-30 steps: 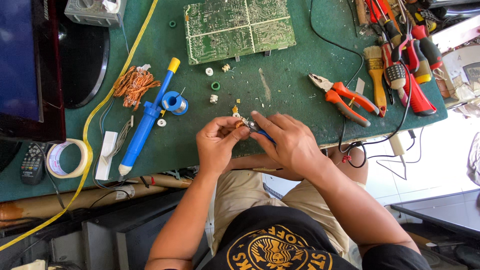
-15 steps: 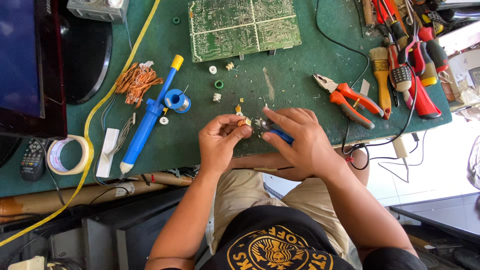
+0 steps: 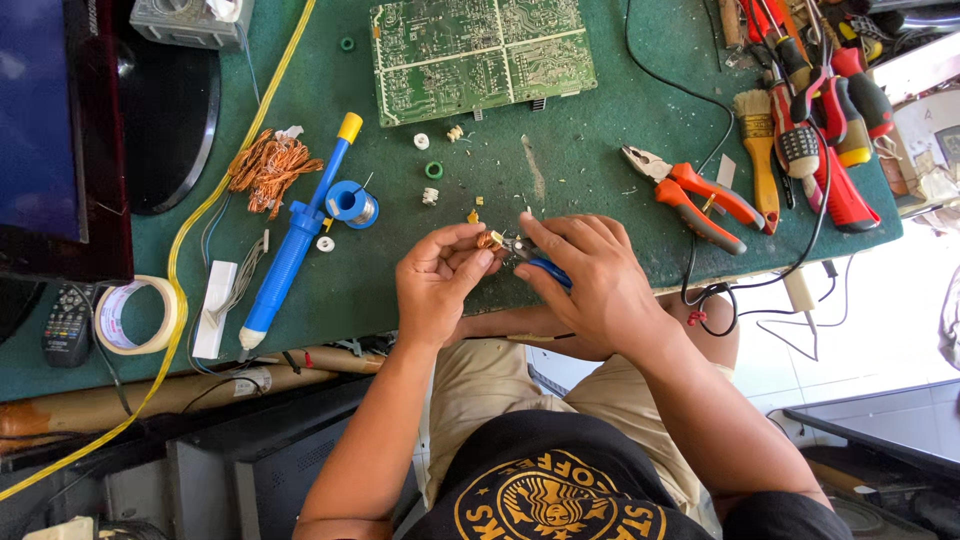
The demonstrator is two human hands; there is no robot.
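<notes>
Pinching small copper part (image 3: 487,240) in left hand (image 3: 436,283); right hand (image 3: 590,285) gripping blue-handled tool (image 3: 548,271).

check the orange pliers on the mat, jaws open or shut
Open: the orange pliers lie flat on the green mat, handles spread, with a gap between the jaw tips.

1. Green bench (image 3: 600,190), scuffed, littered with pale specks.
2. Circuit board (image 3: 480,55) at top centre, lying flat.
3. Blue solder sucker (image 3: 295,245) left of centre, yellow end toward the board.
4. Solder spool (image 3: 350,203) just beside the sucker.
5. Copper wire tangle (image 3: 268,168) left of the sucker.
6. Tape roll (image 3: 135,315) near the left front edge.
7. Yellow cable (image 3: 205,215) running from top down to the left front.
8. Small rings (image 3: 433,170) and white bits below the board.
9. Orange pliers (image 3: 690,195) at right, jaws pointing left.
10. Brush (image 3: 760,150) beside the pliers; screwdrivers (image 3: 840,110) heaped at the right end.
11. Black cord (image 3: 690,95) curving between board and tools.
</notes>
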